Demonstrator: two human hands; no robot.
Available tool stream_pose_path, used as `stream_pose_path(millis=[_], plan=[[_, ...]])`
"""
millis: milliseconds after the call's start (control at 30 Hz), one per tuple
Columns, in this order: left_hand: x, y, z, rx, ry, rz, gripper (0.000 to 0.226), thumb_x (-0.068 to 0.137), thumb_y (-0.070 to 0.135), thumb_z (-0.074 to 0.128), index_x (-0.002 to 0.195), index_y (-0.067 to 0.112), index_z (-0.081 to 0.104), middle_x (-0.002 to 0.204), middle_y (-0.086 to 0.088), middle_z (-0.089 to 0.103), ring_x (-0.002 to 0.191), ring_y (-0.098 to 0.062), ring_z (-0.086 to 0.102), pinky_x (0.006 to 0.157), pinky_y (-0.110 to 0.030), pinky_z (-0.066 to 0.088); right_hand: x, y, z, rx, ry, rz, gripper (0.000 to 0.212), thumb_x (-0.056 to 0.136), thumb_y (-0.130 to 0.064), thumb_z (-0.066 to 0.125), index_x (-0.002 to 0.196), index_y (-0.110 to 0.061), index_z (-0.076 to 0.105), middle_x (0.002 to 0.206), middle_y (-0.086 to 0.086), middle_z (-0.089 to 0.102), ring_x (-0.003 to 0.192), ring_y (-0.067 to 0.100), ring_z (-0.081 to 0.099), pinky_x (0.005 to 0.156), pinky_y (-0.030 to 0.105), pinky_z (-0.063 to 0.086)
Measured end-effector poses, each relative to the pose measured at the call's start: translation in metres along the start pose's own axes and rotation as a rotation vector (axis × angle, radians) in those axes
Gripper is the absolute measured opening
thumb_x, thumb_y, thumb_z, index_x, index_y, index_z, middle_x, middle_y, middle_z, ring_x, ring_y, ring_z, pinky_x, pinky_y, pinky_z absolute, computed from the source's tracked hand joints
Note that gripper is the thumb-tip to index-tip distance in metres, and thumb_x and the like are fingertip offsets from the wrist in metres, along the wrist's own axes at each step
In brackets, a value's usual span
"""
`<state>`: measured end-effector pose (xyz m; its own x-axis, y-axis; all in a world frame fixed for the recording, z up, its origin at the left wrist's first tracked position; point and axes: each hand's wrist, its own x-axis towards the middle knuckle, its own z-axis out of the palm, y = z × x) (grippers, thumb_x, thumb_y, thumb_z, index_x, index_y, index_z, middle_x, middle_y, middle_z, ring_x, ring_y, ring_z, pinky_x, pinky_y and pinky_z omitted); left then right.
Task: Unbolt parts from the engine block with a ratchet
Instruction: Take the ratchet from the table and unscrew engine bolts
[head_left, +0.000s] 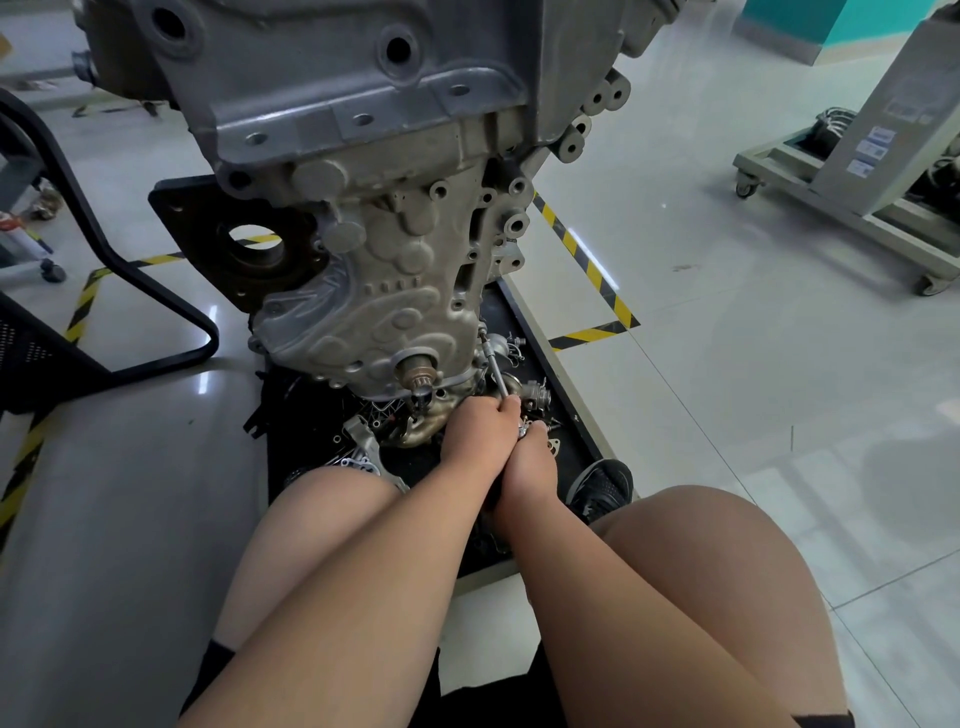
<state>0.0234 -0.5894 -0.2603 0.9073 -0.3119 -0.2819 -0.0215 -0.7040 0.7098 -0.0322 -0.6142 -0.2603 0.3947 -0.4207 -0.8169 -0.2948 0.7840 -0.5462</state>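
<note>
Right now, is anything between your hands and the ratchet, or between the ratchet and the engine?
Nothing visible. The left hand and right hand grip the ratchet, whose shaft reaches the lower right edge of the engine. Loose parts lie beside it on the tray.

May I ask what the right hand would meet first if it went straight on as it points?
The left hand, gripping the ratchet just ahead; then likely the engine block.
</note>
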Motion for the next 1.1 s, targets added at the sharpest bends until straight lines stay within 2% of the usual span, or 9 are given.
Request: stream_pose_path(millis=[67, 267, 367, 500, 600, 733, 833, 967, 1100], plan=[[-0.0010, 0.0003, -0.0009, 0.003, -0.003, -0.007, 0.040, 0.097, 0.036, 0.049, 0.080, 0.008, 0.071, 0.066, -0.003, 0.061, 0.082, -0.031, 0.062, 0.059, -0.028, 0.033, 0.0005, 0.0001, -0.0001, -0.028, 0.001, -0.019, 0.044, 0.095, -0.049, 0.042, 0.078, -0.014, 0.063, 0.069, 0.008, 0.065, 0.071, 0.028, 0.063, 0.065, 0.034, 0.048], [0.0002, -0.0003, -0.0009, -0.005, 0.002, 0.004, 0.040, 0.096, 0.037, 0.050, 0.085, 0.007, 0.074, 0.080, -0.011, 0.069, 0.082, -0.031, 0.062, 0.061, -0.027, 0.034, 0.0029, -0.0007, -0.0004, -0.098, 0.018, -0.073, 0.042, 0.096, -0.047, 0.043, 0.078, -0.014, 0.063, 0.074, 0.007, 0.066, 0.071, 0.026, 0.063, 0.065, 0.035, 0.050], [-0.0007, 0.0011, -0.0022, -0.006, -0.002, 0.000, 0.040, 0.096, 0.037, 0.051, 0.084, 0.007, 0.073, 0.071, -0.008, 0.064, 0.075, -0.028, 0.058, 0.060, -0.027, 0.033, 0.0037, -0.0012, -0.0007, -0.171, 0.070, -0.158, 0.042, 0.096, -0.043, 0.045, 0.072, -0.013, 0.062, 0.073, 0.007, 0.065, 0.077, 0.029, 0.065, 0.077, 0.044, 0.054], [-0.0006, 0.0012, -0.0022, -0.037, -0.015, 0.006, 0.041, 0.096, 0.037, 0.052, 0.083, 0.003, 0.072, 0.079, -0.014, 0.068, 0.076, -0.029, 0.059, 0.059, -0.028, 0.034, 0.0027, -0.0031, -0.0017, -0.183, 0.102, -0.249, 0.035, 0.095, -0.033, 0.049, 0.069, -0.011, 0.060, 0.066, 0.004, 0.061, 0.067, 0.024, 0.060, 0.069, 0.040, 0.047], [-0.0010, 0.0009, -0.0023, -0.064, -0.031, -0.002, 0.039, 0.096, 0.037, 0.053, 0.078, 0.007, 0.070, 0.071, -0.010, 0.064, 0.068, -0.024, 0.055, 0.055, -0.028, 0.033, 0.0026, -0.0021, -0.0022, -0.167, 0.100, -0.273, 0.031, 0.093, -0.032, 0.052, 0.071, -0.012, 0.060, 0.065, 0.002, 0.061, 0.066, 0.024, 0.059, 0.068, 0.041, 0.048], [-0.0005, 0.0018, -0.0037, -0.091, -0.051, -0.013, 0.039, 0.096, 0.038, 0.054, 0.086, 0.005, 0.072, 0.076, -0.012, 0.067, 0.074, -0.028, 0.060, 0.058, -0.027, 0.035, 0.0045, -0.0005, -0.0021, -0.172, 0.109, -0.324, 0.026, 0.092, -0.028, 0.054, 0.072, -0.011, 0.054, 0.063, 0.003, 0.058, 0.061, 0.023, 0.054, 0.064, 0.037, 0.043], [-0.0009, 0.0016, -0.0037, -0.094, -0.046, -0.010, 0.039, 0.095, 0.038, 0.054, 0.084, 0.005, 0.072, 0.077, -0.013, 0.068, 0.076, -0.029, 0.062, 0.056, -0.027, 0.034, 0.0043, -0.0004, -0.0028, -0.166, 0.094, -0.312, 0.027, 0.093, -0.029, 0.054, 0.072, -0.011, 0.055, 0.063, 0.003, 0.059, 0.062, 0.023, 0.055, 0.064, 0.037, 0.044], [-0.0021, 0.0020, -0.0029, -0.067, -0.022, -0.002, 0.037, 0.095, 0.039, 0.054, 0.068, 0.015, 0.063, 0.056, 0.002, 0.055, 0.067, -0.025, 0.057, 0.054, -0.027, 0.034, 0.0023, -0.0031, -0.0027, -0.172, 0.108, -0.298, 0.040, 0.100, -0.038, 0.044, 0.070, -0.015, 0.058, 0.068, 0.003, 0.063, 0.067, 0.022, 0.061, 0.066, 0.035, 0.049], [-0.0010, 0.0010, -0.0025, -0.039, -0.004, 0.006, 0.038, 0.096, 0.038, 0.051, 0.068, 0.014, 0.061, 0.054, 0.004, 0.052, 0.063, -0.023, 0.053, 0.051, -0.026, 0.032, 0.0026, -0.0020, -0.0009, -0.148, 0.067, -0.149, 0.049, 0.101, -0.049, 0.034, 0.076, -0.014, 0.057, 0.078, 0.006, 0.066, 0.078, 0.026, 0.065, 0.076, 0.038, 0.054]])
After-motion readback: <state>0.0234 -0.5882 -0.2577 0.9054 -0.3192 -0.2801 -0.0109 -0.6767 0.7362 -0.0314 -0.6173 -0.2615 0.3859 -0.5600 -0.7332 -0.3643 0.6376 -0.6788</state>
